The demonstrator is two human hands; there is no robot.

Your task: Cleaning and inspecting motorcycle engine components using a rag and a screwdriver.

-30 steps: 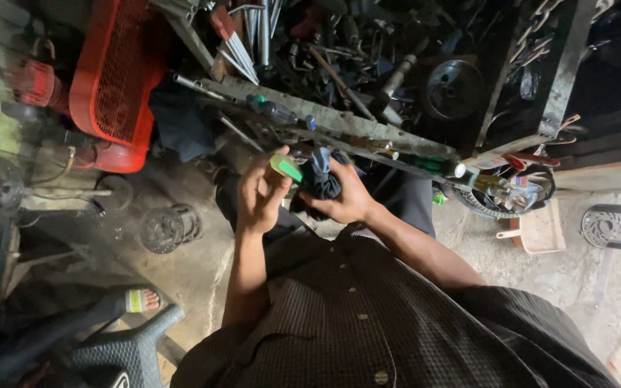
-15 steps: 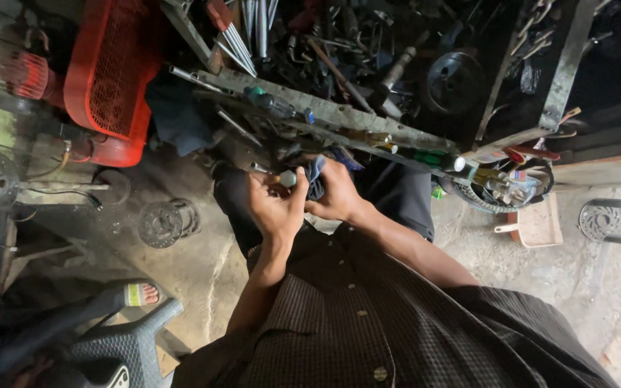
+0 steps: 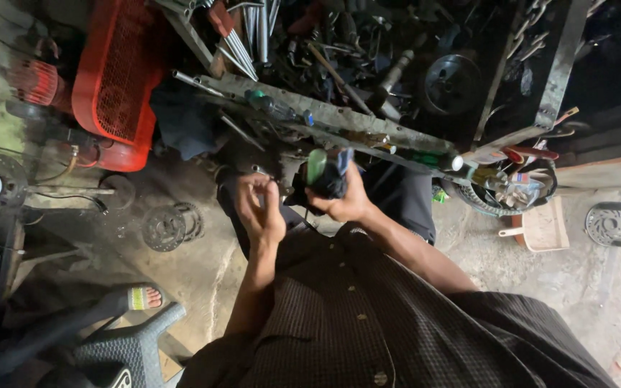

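Frame centre: green-handled tool (image 3: 316, 165) now with the dark part (image 3: 327, 183) in right hand (image 3: 346, 201), fingers closed round both. Left hand (image 3: 260, 208) has let go (fingers loosely curled, empty), just left.

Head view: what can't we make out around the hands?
- Dark part in the right hand: its kind is unreadable, wrapped by fingers and in shadow.
- Green-handled tool: its tip is hidden behind the dark part.
- Left hand: whether it holds something small cannot be told; the curled fingers cover the palm.
- Parts pile: too dark and cluttered to separate.
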